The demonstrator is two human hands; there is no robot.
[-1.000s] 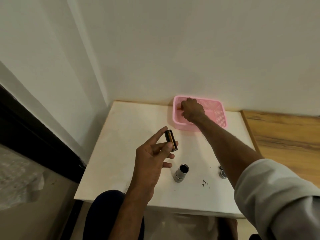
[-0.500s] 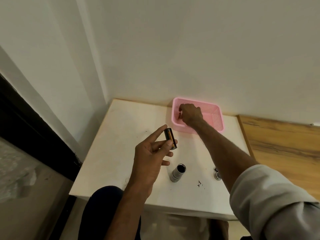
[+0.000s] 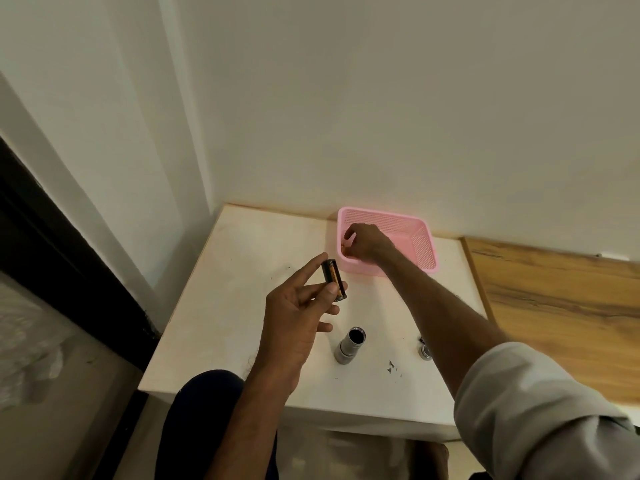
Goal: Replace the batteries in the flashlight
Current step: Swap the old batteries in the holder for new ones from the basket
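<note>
Head view, left fingers (image 3: pixel 330 292) pinching cylindrical battery (image 3: pixel 333 279), right fingers (image 3: pixel 349 233) curled inside pink mesh basket (image 3: pixel 424 249)

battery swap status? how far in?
Done: flashlight body stands open-ended on the table, its cap lying apart to the right. In hand: left hand pinches one battery; right hand reaches into the pink basket. Left: load batteries, refit cap.
</note>
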